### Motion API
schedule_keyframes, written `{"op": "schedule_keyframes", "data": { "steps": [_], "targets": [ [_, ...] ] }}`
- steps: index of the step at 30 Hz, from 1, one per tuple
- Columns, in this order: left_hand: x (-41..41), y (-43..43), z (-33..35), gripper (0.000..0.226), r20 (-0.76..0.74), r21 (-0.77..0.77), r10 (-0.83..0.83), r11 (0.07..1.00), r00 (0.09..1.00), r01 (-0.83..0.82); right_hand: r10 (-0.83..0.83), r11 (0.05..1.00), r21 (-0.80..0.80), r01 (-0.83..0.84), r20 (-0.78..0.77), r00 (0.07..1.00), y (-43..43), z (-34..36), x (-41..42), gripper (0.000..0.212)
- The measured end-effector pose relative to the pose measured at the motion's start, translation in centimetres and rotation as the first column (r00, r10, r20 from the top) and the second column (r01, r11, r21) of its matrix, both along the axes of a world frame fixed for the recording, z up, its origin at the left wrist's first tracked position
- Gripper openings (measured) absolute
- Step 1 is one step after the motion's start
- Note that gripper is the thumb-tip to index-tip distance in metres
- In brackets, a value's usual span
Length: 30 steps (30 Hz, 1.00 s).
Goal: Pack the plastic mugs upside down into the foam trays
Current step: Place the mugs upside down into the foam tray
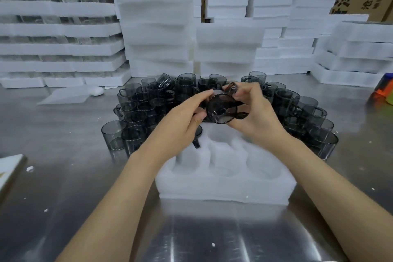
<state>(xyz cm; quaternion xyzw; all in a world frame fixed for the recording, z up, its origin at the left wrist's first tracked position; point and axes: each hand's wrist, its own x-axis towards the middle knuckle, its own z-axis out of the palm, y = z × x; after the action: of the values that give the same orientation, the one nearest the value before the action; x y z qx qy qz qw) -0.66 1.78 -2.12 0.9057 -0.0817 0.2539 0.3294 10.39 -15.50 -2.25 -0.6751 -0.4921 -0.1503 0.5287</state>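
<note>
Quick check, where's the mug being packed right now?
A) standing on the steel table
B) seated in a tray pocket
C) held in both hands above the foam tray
C: the left hand and right hand both grip the smoky mug above the foam tray.

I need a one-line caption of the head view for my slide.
The left hand and right hand hold a plastic mug over a foam tray on a steel table; loose mugs behind.
</note>
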Motion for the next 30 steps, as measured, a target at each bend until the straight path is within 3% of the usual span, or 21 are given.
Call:
{"op": "schedule_keyframes", "data": {
  "steps": [4, 7, 10, 12, 16, 20, 26, 30],
  "targets": [
    [-0.1, -0.2, -0.1, 0.071, -0.107, -0.051, -0.078, 0.996, 0.991, 0.073, 0.056, 0.997, -0.052, -0.054, 0.033, 0.998, -0.2, 0.0, 0.0, 0.090],
    [-0.4, -0.5, 0.2, 0.077, -0.109, -0.061, -0.138, 0.989, 0.984, 0.132, 0.058, 0.991, -0.129, -0.032, 0.199, 0.978, -0.3, 0.3, -0.1, 0.065],
    [-0.6, -0.8, 0.4, 0.071, -0.116, -0.183, -0.178, 0.971, 0.977, 0.155, -0.006, 0.991, -0.128, 0.049, 0.315, 0.949, -0.2, 0.6, -0.4, 0.054],
    [-0.4, -1.0, 0.3, 0.061, -0.122, -0.228, -0.121, 0.969, 0.985, 0.091, -0.022, 0.984, -0.158, 0.082, 0.354, 0.935, -0.4, 0.7, -0.6, 0.054],
    [0.6, -1.3, 0.6, 0.040, -0.112, -0.158, 0.074, 0.983, 0.991, -0.091, 0.009, 0.955, -0.267, 0.132, 0.469, 0.883, -0.3, 0.7, -1.2, 0.055],
    [1.4, -1.2, 0.8, 0.022, -0.151, -0.208, 0.107, 0.968, 0.983, -0.137, 0.023, 0.943, -0.286, 0.170, 0.564, 0.826, 0.1, 0.7, -1.1, 0.055],
    [2.5, -1.4, 1.6, 0.024, -0.233, -0.276, 0.083, 0.950, 0.969, -0.148, 0.015, 0.934, -0.285, 0.215, 0.631, 0.775, 0.6, 0.8, -0.3, 0.057],
    [2.5, -2.1, 1.1, 0.030, -0.135, -0.334, 0.202, 0.913, 0.970, -0.236, 0.022, 0.930, -0.280, 0.239, 0.690, 0.724, 0.8, 0.7, -0.3, 0.059]
  ]
}}
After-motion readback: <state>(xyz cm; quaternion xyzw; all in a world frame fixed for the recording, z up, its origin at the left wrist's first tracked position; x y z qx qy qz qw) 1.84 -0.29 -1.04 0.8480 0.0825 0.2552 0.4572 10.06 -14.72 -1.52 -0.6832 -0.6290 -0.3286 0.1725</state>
